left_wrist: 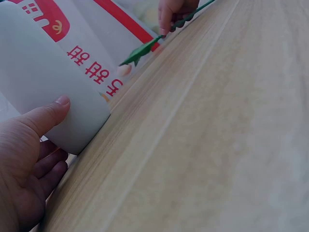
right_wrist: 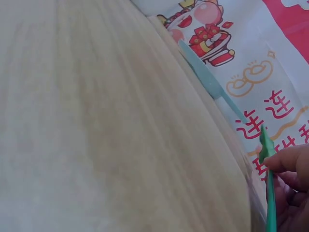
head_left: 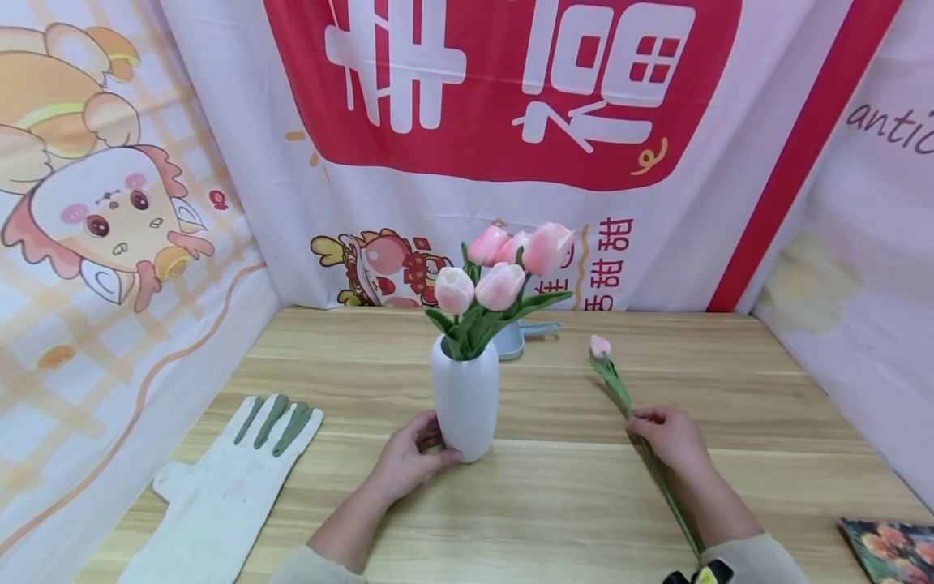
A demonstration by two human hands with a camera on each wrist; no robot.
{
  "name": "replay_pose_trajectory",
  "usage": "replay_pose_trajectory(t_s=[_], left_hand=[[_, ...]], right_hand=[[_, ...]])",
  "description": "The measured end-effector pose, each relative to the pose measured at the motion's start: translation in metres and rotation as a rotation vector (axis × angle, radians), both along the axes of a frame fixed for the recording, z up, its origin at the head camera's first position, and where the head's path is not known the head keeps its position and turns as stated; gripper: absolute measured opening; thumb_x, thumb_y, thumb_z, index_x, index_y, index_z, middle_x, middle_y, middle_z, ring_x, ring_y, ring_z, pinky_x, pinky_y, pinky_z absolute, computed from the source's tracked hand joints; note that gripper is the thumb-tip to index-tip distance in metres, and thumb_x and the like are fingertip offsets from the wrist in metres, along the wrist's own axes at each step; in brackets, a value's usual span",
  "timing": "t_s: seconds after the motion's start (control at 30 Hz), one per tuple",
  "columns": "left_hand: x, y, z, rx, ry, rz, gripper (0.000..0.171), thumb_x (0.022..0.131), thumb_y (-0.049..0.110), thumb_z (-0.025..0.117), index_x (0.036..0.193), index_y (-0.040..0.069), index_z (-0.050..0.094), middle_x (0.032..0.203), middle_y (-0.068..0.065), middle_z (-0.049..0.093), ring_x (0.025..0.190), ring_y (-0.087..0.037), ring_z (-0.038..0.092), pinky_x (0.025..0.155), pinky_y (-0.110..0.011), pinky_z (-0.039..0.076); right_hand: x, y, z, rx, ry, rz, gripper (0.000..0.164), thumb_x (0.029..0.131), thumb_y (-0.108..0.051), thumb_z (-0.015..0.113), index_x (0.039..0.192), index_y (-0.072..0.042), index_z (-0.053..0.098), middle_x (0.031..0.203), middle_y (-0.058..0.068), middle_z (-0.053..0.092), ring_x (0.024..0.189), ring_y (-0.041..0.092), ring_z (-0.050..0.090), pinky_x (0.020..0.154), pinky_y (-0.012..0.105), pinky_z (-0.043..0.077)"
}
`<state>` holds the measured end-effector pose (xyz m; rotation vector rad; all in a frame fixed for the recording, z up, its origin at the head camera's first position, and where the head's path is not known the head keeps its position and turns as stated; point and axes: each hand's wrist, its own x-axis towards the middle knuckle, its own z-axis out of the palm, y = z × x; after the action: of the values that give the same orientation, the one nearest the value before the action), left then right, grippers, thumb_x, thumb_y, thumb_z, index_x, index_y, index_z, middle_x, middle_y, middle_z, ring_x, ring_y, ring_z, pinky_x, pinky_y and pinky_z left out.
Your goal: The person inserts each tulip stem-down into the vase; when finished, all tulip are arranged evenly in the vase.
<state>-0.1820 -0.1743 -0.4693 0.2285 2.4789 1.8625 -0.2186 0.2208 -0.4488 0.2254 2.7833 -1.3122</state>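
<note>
A white vase [head_left: 465,405] stands upright on the wooden table, filled with several pink tulips [head_left: 499,285] with green leaves. My left hand [head_left: 412,458] holds the vase low on its left side. The left wrist view shows the thumb [left_wrist: 50,116] lying along the vase wall, the other fingers curled near its base. To the right, my right hand [head_left: 673,438] pinches the green stem of a single tulip [head_left: 620,391]. Its pink bud points toward the back of the table, and the stem runs down past my wrist. In the right wrist view, thumb and finger grip that stem [right_wrist: 270,203].
Behind the vase lies a light blue pan-like item [head_left: 511,342] with a handle. A white and grey-green glove [head_left: 219,478] rests at the left. A flower-patterned item [head_left: 893,547] lies at the right front edge. Printed cloths hang around the table [head_left: 554,503].
</note>
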Motion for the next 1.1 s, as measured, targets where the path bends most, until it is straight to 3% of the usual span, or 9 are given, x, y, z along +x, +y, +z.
replay_pose_trajectory(t_s=[0.13,0.3,0.4,0.53,0.67,1.1], left_hand=[[0.0,0.0,0.0,-0.001,-0.002,0.002,0.065,0.076,0.014,0.084,0.133,0.003,0.056,0.129,-0.019,0.063,0.119,-0.034,0.061,0.106,-0.048,0.049],[-0.001,-0.001,0.0,0.002,0.002,0.002,0.064,0.076,0.014,0.084,0.133,0.003,0.056,0.128,-0.019,0.064,0.118,-0.034,0.061,0.105,-0.048,0.049],[-0.001,-0.001,0.0,0.009,0.002,0.001,0.064,0.076,0.013,0.084,0.133,0.003,0.056,0.128,-0.019,0.064,0.118,-0.034,0.061,0.105,-0.048,0.049],[-0.001,-0.001,0.0,0.012,-0.003,0.0,0.064,0.076,0.013,0.084,0.133,0.003,0.056,0.129,-0.019,0.063,0.118,-0.033,0.061,0.105,-0.047,0.049],[-0.002,-0.001,0.0,0.0,-0.011,0.005,0.063,0.076,0.015,0.084,0.133,0.005,0.057,0.129,-0.018,0.063,0.119,-0.033,0.061,0.106,-0.048,0.049],[-0.001,-0.001,0.0,0.002,-0.006,-0.001,0.064,0.076,0.014,0.084,0.133,0.004,0.056,0.129,-0.019,0.063,0.119,-0.033,0.061,0.106,-0.048,0.048]], right_hand=[[-0.003,-0.002,0.003,-0.218,-0.038,-0.071,0.045,0.095,-0.025,0.063,0.127,0.006,0.057,0.09,0.005,0.066,0.077,0.012,0.057,0.06,0.023,0.051],[-0.007,-0.009,0.01,-0.494,-0.06,-0.171,0.05,0.096,-0.023,0.064,0.135,0.004,0.05,0.077,-0.013,0.059,0.07,0.001,0.056,0.062,0.016,0.055],[-0.008,-0.013,0.014,-0.64,-0.057,-0.218,0.04,0.096,-0.02,0.063,0.13,-0.002,0.052,0.076,-0.015,0.061,0.069,-0.001,0.059,0.066,0.014,0.057],[-0.01,-0.018,0.019,-0.825,-0.035,-0.264,0.014,0.096,-0.014,0.062,0.11,-0.013,0.056,0.076,-0.014,0.064,0.068,-0.001,0.063,0.067,0.013,0.057],[-0.012,-0.023,0.023,-0.929,-0.006,-0.297,0.009,0.097,-0.012,0.06,0.103,-0.014,0.054,0.075,-0.013,0.065,0.069,0.0,0.065,0.068,0.013,0.057],[-0.016,-0.042,0.031,-1.149,0.161,-0.397,0.019,0.096,-0.005,0.059,0.102,-0.01,0.042,0.073,-0.007,0.069,0.068,0.004,0.07,0.066,0.016,0.059]])
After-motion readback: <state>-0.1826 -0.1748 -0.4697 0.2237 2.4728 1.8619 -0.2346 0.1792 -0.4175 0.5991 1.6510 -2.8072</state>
